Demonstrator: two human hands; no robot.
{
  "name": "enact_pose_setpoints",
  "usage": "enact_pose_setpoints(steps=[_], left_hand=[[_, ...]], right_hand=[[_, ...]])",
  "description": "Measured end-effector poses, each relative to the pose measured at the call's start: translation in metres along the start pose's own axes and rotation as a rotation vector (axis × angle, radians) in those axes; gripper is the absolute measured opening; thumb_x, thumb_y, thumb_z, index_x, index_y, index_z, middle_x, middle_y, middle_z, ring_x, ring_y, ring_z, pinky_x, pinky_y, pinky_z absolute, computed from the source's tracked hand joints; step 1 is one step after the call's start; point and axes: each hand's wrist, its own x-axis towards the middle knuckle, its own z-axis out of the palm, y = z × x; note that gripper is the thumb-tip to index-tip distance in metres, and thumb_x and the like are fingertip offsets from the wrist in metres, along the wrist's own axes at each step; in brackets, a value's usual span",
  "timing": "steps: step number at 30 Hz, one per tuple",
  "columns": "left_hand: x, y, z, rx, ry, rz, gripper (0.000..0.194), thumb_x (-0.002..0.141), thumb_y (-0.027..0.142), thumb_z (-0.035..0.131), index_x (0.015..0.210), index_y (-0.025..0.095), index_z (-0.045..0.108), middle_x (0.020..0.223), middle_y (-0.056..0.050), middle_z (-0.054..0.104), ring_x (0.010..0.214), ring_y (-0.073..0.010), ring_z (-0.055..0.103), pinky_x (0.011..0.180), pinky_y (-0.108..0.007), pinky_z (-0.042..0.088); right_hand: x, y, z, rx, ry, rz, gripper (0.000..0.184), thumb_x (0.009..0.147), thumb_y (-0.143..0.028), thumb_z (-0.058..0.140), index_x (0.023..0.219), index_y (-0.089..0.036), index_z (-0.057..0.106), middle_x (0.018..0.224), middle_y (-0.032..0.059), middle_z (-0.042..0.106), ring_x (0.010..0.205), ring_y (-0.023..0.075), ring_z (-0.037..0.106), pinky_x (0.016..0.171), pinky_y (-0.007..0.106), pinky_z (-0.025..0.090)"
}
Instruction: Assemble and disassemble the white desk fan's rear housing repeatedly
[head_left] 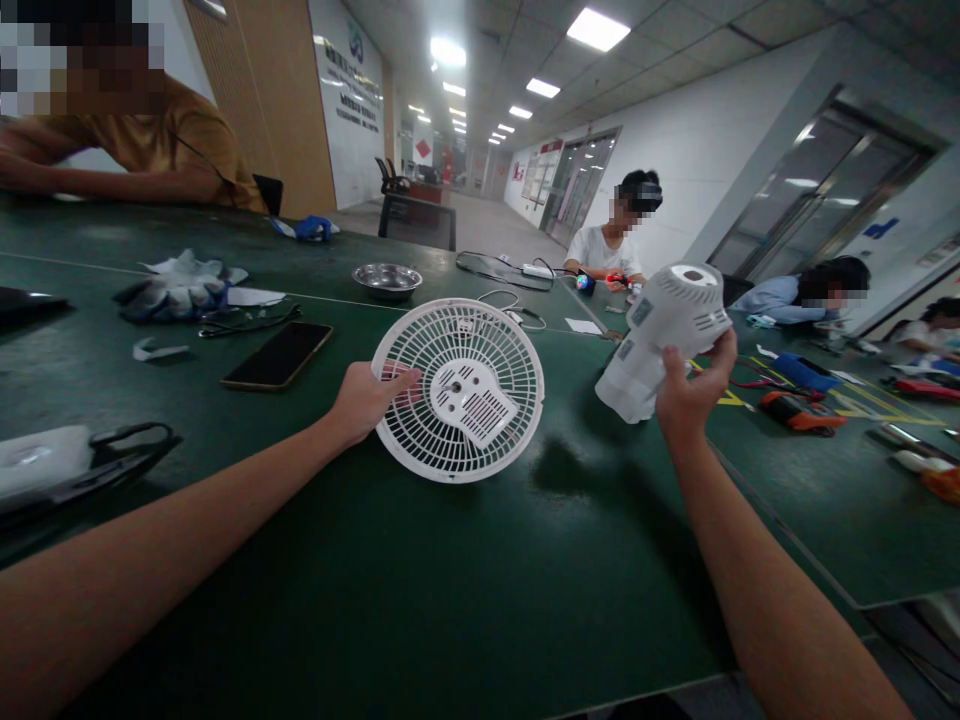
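My left hand (367,400) grips the left rim of a round white fan grille (480,400), thumb on its face and fingers behind the bars. The grille's slotted hub plate faces me, tilted above the green table (465,590). On the right, my right hand (694,385) is closed around a white plastic fan housing (671,310) with vent slots at its rounded top. The housing is held up, leaning, clear of the grille. A thin white cable (517,300) shows behind the grille; where it ends is hidden.
A steel bowl (387,281) stands behind the grille. To the left lie a phone (279,355), gloves (180,285) and a white device with a black strap (52,460). An orange tool (802,411) and a blue one (804,371) lie right. Several people sit around the tables.
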Motion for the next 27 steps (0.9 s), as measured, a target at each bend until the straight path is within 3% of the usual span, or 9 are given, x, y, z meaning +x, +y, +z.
enact_pose_setpoints(steps=[2,5,10,17,20,22,24,27], left_hand=[[0.000,0.000,0.001,-0.004,0.006,-0.007,0.016,0.082,0.027,0.080,0.091,0.015,0.076,0.086,-0.009,0.080,0.077,-0.0230,0.078,0.074,-0.038,0.066],[0.002,-0.002,0.001,-0.025,0.001,0.000,0.018,0.080,0.028,0.082,0.092,0.016,0.076,0.086,-0.009,0.080,0.076,-0.0239,0.078,0.073,-0.038,0.066],[0.005,-0.008,-0.002,-0.013,-0.004,0.060,0.020,0.080,0.031,0.083,0.090,0.015,0.077,0.086,-0.010,0.079,0.075,-0.0231,0.076,0.072,-0.037,0.065],[0.003,-0.005,-0.001,0.049,-0.004,0.122,0.021,0.082,0.034,0.081,0.090,0.015,0.076,0.083,-0.009,0.078,0.073,-0.0219,0.075,0.069,-0.033,0.063],[-0.001,0.000,-0.002,0.105,-0.002,0.177,0.020,0.084,0.035,0.078,0.089,0.015,0.077,0.082,-0.009,0.078,0.073,-0.0223,0.075,0.068,-0.033,0.063],[-0.004,0.003,-0.002,0.174,0.006,0.234,0.021,0.086,0.036,0.076,0.089,0.016,0.078,0.082,-0.008,0.079,0.074,-0.0223,0.075,0.069,-0.033,0.063],[-0.008,0.006,-0.002,0.237,0.033,0.296,0.022,0.088,0.038,0.075,0.086,0.017,0.078,0.080,-0.007,0.079,0.073,-0.0220,0.075,0.070,-0.033,0.063],[-0.013,0.009,0.002,0.259,0.126,0.373,0.024,0.088,0.041,0.074,0.085,0.017,0.077,0.078,-0.005,0.079,0.071,-0.0216,0.075,0.070,-0.033,0.062]], right_hand=[[-0.013,-0.017,0.009,0.026,-0.098,-0.007,0.087,0.083,-0.050,0.067,0.157,-0.015,0.038,0.150,0.0171,0.053,0.128,0.0321,0.056,0.105,0.049,0.048],[-0.040,-0.034,0.029,0.007,-0.302,0.078,0.089,0.081,-0.055,0.068,0.156,-0.015,0.043,0.140,0.0170,0.060,0.111,0.0299,0.063,0.101,0.049,0.051],[-0.077,-0.044,0.056,-0.047,-0.597,0.179,0.095,0.081,-0.061,0.066,0.159,-0.011,0.039,0.131,0.0203,0.066,0.100,0.0303,0.064,0.098,0.052,0.051],[-0.090,-0.052,0.054,-0.211,-0.856,0.136,0.103,0.075,-0.054,0.076,0.162,-0.021,0.032,0.136,0.0188,0.065,0.116,0.0415,0.063,0.101,0.064,0.046],[-0.088,-0.065,0.048,-0.252,-0.834,0.094,0.095,0.077,-0.051,0.076,0.159,-0.019,0.039,0.141,0.0219,0.062,0.128,0.0464,0.056,0.105,0.070,0.041],[-0.087,-0.079,0.042,-0.140,-0.754,0.042,0.081,0.082,-0.052,0.072,0.152,-0.019,0.049,0.142,0.0211,0.060,0.132,0.0441,0.053,0.108,0.068,0.040],[-0.092,-0.098,0.037,0.107,-0.713,0.070,0.065,0.088,-0.054,0.067,0.144,-0.022,0.058,0.139,0.0169,0.063,0.129,0.0380,0.057,0.110,0.061,0.044],[-0.108,-0.130,0.031,0.597,-0.852,0.391,0.049,0.094,-0.058,0.059,0.132,-0.028,0.066,0.129,0.0084,0.071,0.122,0.0314,0.064,0.105,0.054,0.051]])
